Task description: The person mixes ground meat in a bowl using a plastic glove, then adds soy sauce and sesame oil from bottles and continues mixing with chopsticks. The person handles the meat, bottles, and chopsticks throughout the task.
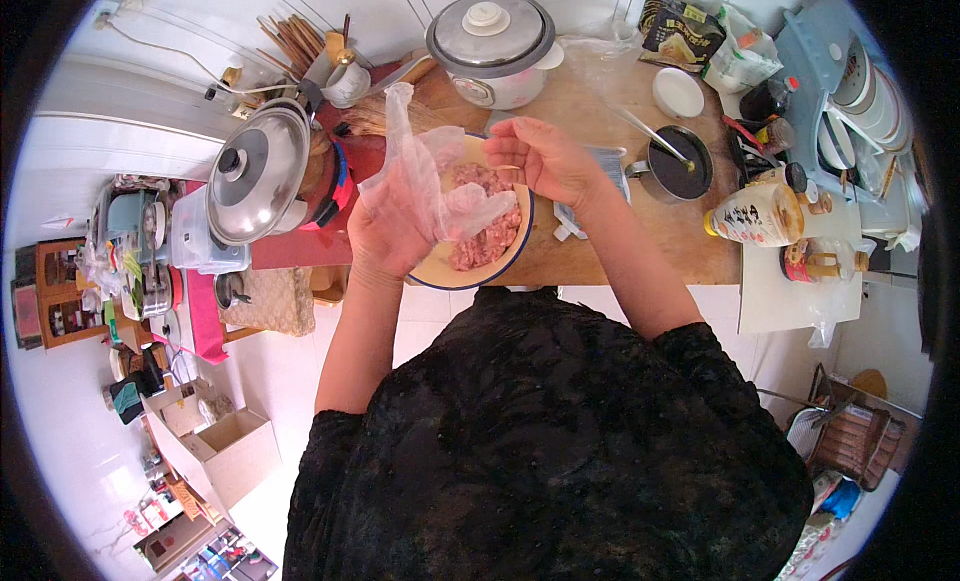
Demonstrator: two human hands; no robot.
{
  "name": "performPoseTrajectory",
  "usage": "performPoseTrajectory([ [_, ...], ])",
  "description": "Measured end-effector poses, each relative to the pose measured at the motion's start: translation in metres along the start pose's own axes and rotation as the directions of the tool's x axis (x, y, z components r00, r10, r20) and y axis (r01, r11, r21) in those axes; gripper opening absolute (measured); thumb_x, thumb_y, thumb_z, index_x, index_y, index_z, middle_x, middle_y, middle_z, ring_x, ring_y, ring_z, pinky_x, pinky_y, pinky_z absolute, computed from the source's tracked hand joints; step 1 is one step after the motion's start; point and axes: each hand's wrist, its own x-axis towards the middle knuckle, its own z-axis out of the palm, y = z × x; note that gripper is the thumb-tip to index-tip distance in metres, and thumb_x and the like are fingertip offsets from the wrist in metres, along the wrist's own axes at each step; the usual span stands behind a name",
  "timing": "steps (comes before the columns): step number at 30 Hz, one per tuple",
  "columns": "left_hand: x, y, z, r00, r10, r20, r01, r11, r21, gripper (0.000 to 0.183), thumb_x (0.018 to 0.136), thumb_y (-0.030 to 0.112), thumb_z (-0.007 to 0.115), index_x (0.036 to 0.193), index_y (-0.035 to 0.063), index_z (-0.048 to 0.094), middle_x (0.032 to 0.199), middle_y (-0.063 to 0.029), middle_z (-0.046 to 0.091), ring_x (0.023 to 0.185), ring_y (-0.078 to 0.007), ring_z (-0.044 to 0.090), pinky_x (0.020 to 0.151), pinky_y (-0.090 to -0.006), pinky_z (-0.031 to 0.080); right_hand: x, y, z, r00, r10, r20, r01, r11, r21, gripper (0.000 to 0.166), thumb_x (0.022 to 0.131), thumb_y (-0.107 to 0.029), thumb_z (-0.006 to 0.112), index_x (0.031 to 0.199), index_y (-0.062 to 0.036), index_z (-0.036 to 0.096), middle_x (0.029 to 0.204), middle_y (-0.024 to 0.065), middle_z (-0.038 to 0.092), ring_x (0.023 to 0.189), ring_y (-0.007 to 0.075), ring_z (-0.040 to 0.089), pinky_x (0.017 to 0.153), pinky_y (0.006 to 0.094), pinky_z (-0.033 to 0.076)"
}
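A thin, clear plastic disposable glove sits loosely over the fingers of my left hand; its empty tips stick out and its film is crumpled. The heel of that hand and the wrist are bare. My right hand is bare too, its fingers loosely bent with nothing seen in them, just right of the glove. Both hands are above a cream enamel bowl with a blue rim. Raw minced meat lies in the bowl, partly hidden by the glove and my left hand.
Behind the bowl stands a rice cooker. To the right are a metal cup of dark liquid with a spoon, a white dish and an oil bottle. A lidded pot stands left on the wooden table.
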Motion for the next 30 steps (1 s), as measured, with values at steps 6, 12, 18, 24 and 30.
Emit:
performPoseTrajectory([
  [6, 0.001, -0.001, -0.008, 0.999, 0.029, -0.015, -0.029, 0.999, 0.032, 0.09, 0.069, 0.036, 0.066, 0.14, 0.007, 0.018, 0.14, -0.0151, 0.028, 0.127, -0.0415, 0.029, 0.099, -0.0552, 0.032, -0.006, 0.006, 0.002, 0.996, -0.003, -0.087, -0.008, 0.992, -0.123, 0.028, 0.09, -0.029, 0.054, 0.105, -0.0064, 0.057, 0.099, 0.0063, 0.061, 0.088, 0.0169, 0.058, 0.075, 0.0333, 0.048],
  [12, 0.005, -0.004, -0.002, 0.999, 0.039, -0.011, -0.039, 0.999, 0.023, 0.089, 0.068, 0.038, 0.067, 0.139, 0.0072, 0.023, 0.14, -0.0149, 0.029, 0.126, -0.042, 0.03, 0.099, -0.0567, 0.031, -0.014, 0.012, 0.008, 0.976, -0.099, -0.195, 0.033, 0.947, -0.32, 0.025, 0.085, -0.024, 0.06, 0.104, -0.0078, 0.057, 0.098, 0.0022, 0.058, 0.088, 0.0127, 0.055, 0.073, 0.028, 0.046],
  [18, 0.006, -0.009, 0.0, 0.996, 0.003, -0.088, 0.006, 0.995, 0.101, 0.088, 0.067, 0.036, 0.07, 0.137, 0.0052, 0.025, 0.133, -0.0134, 0.037, 0.122, -0.0333, 0.04, 0.099, -0.0479, 0.035, -0.014, 0.002, 0.016, 0.988, -0.14, -0.068, 0.068, 0.781, -0.621, 0.016, 0.076, -0.008, 0.066, 0.089, -0.0031, 0.059, 0.083, 0.0016, 0.061, 0.071, 0.0087, 0.056, 0.063, 0.0221, 0.046],
  [24, 0.009, -0.01, 0.004, 0.996, -0.013, -0.091, 0.024, 0.993, 0.116, 0.084, 0.071, 0.033, 0.067, 0.137, 0.0045, 0.024, 0.133, -0.0142, 0.038, 0.123, -0.0352, 0.038, 0.099, -0.0488, 0.035, -0.013, 0.0, 0.014, 0.978, -0.199, -0.064, 0.061, 0.563, -0.824, 0.008, 0.074, -0.007, 0.063, 0.078, -0.0043, 0.058, 0.072, -0.0026, 0.057, 0.065, 0.0043, 0.051, 0.058, 0.0195, 0.042],
  [30, 0.009, -0.011, 0.0, 0.991, -0.044, -0.125, 0.065, 0.983, 0.171, 0.083, 0.074, 0.038, 0.064, 0.138, 0.0057, 0.023, 0.138, -0.0166, 0.033, 0.125, -0.0391, 0.035, 0.102, -0.0519, 0.03, 0.0, 0.006, -0.007, 0.908, -0.411, -0.075, 0.1, 0.387, -0.917, 0.011, 0.067, -0.011, 0.062, 0.073, -0.0011, 0.061, 0.067, 0.0072, 0.062, 0.06, 0.0133, 0.058, 0.057, 0.0278, 0.046],
])
